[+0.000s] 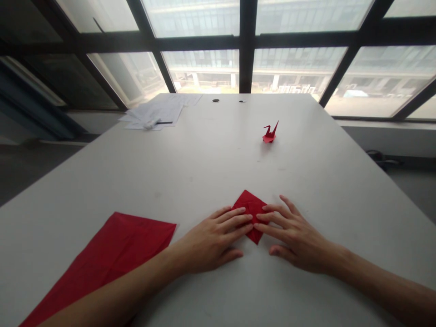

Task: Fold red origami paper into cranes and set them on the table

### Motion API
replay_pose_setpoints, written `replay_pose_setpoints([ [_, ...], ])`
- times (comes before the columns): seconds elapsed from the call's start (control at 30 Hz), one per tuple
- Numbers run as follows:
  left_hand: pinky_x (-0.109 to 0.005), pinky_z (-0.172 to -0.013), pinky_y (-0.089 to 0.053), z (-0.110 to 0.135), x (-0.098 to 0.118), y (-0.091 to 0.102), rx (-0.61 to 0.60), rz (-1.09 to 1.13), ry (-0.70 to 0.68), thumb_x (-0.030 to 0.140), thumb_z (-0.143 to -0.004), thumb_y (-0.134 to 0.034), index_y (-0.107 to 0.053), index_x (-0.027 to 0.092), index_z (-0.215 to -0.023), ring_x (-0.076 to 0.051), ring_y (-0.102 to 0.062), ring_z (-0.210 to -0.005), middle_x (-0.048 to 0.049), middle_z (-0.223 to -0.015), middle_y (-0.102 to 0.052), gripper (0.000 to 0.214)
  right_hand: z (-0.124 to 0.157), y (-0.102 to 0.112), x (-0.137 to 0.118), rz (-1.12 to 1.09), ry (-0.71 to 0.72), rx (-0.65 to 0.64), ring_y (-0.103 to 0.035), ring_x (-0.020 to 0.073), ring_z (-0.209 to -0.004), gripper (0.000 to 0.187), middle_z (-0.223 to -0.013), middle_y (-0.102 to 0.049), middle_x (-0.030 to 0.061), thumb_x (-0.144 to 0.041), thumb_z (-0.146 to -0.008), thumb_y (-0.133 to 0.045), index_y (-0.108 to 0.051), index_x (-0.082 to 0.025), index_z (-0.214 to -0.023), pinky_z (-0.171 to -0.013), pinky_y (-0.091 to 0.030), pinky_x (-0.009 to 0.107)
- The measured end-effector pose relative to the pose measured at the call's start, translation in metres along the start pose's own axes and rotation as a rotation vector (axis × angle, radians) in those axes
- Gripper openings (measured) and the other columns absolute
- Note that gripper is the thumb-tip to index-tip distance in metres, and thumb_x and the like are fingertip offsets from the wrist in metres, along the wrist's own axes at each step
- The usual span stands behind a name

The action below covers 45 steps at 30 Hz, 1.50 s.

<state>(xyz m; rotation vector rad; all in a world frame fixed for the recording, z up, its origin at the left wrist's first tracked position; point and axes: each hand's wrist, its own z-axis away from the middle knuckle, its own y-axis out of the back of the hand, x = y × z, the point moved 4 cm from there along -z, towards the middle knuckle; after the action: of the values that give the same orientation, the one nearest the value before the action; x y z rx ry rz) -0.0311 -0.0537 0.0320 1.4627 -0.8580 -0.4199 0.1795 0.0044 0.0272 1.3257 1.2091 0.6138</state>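
Observation:
A small folded square of red origami paper [248, 200] lies on the table with one corner pointing away from me. My left hand [218, 238] rests over its left side, fingers stretched out and tips near the middle of the paper. From the other side, my right hand [294, 231] lays its spread fingertips on the right part, the little finger lifted clear. Both thumbs stay off the paper, near the white surface. The hands cover part of the paper's middle and sides. Neither hand grips anything.
A large red sheet [112, 250] lies at the left, partly under my left forearm. Farther back stands a folded red paper crane [269, 136]. White papers [156, 111] with a crumpled piece are at the far left of the white table [204, 159], which meets the windows.

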Motion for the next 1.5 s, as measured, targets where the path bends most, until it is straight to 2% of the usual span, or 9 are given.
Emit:
replay_pose_setpoints([
  [0.13,-0.047,-0.12,-0.029,0.0,-0.001,0.002,0.04,0.0,0.048,0.045,-0.097,-0.052,-0.04,0.026,-0.149,-0.029,-0.033,-0.144,-0.0102,-0.151,-0.043,0.056,0.0,0.001,-0.001,0.002,0.0,-0.005,-0.048,0.0281,-0.127,0.045,-0.133,-0.06,0.006,-0.043,-0.094,-0.058,-0.054,-0.034,-0.138,-0.119,-0.011,0.063],
  [0.3,-0.046,-0.12,-0.028,-0.001,-0.002,0.002,0.023,0.017,0.039,0.046,-0.098,-0.051,-0.04,0.023,-0.149,-0.028,-0.032,-0.145,-0.0097,-0.149,-0.047,0.057,-0.001,0.001,0.0,0.005,-0.004,-0.018,-0.049,0.0282,-0.126,0.043,-0.132,-0.057,0.0082,-0.042,-0.094,-0.058,-0.057,-0.032,-0.136,-0.118,-0.016,0.061],
  [0.63,-0.047,-0.118,-0.031,-0.003,0.0,0.002,0.017,0.005,0.067,0.05,-0.097,-0.052,-0.039,0.023,-0.149,-0.028,-0.034,-0.143,-0.0086,-0.146,-0.05,0.06,0.0,-0.001,0.0,-0.009,0.01,-0.029,-0.048,0.0282,-0.126,0.045,-0.13,-0.058,0.0069,-0.048,-0.093,-0.058,-0.056,-0.033,-0.136,-0.119,-0.005,0.064],
  [0.87,-0.047,-0.118,-0.03,-0.002,0.0,0.001,0.007,-0.017,0.071,0.051,-0.097,-0.05,-0.043,0.021,-0.147,-0.029,-0.034,-0.143,-0.0088,-0.147,-0.049,0.058,0.003,-0.001,-0.002,0.0,0.063,-0.017,-0.045,0.0316,-0.131,0.062,-0.133,-0.059,0.0097,-0.056,-0.091,-0.057,-0.045,-0.03,-0.146,-0.117,-0.001,0.068],
  [1.07,-0.048,-0.117,-0.03,-0.002,-0.001,-0.002,-0.016,-0.034,0.091,0.05,-0.097,-0.051,-0.037,0.023,-0.15,-0.029,-0.033,-0.143,-0.0083,-0.149,-0.047,0.061,0.003,-0.002,-0.013,0.056,0.07,-0.012,-0.039,0.0372,-0.135,0.069,-0.137,-0.055,0.0135,-0.069,-0.084,-0.055,-0.049,-0.033,-0.143,-0.113,-0.001,0.074],
  [1.27,-0.047,-0.117,-0.03,-0.002,0.0,0.0,0.012,-0.026,0.069,0.052,-0.097,-0.05,-0.038,0.023,-0.15,-0.03,-0.034,-0.142,-0.0098,-0.147,-0.047,0.062,0.001,0.0,-0.015,-0.011,0.002,-0.067,-0.036,0.0344,-0.136,0.06,-0.135,-0.053,0.0108,-0.064,-0.087,-0.057,-0.051,-0.037,-0.14,-0.114,-0.002,0.072],
  [1.5,-0.051,-0.116,-0.027,0.004,-0.005,-0.004,0.025,-0.066,0.065,0.06,-0.093,-0.05,-0.037,0.036,-0.15,-0.031,-0.032,-0.137,-0.0078,-0.144,-0.044,0.063,-0.001,0.001,-0.013,-0.064,-0.032,-0.07,-0.037,0.0328,-0.135,0.046,-0.132,-0.054,0.008,-0.055,-0.09,-0.059,-0.058,-0.04,-0.133,-0.115,-0.003,0.071],
])
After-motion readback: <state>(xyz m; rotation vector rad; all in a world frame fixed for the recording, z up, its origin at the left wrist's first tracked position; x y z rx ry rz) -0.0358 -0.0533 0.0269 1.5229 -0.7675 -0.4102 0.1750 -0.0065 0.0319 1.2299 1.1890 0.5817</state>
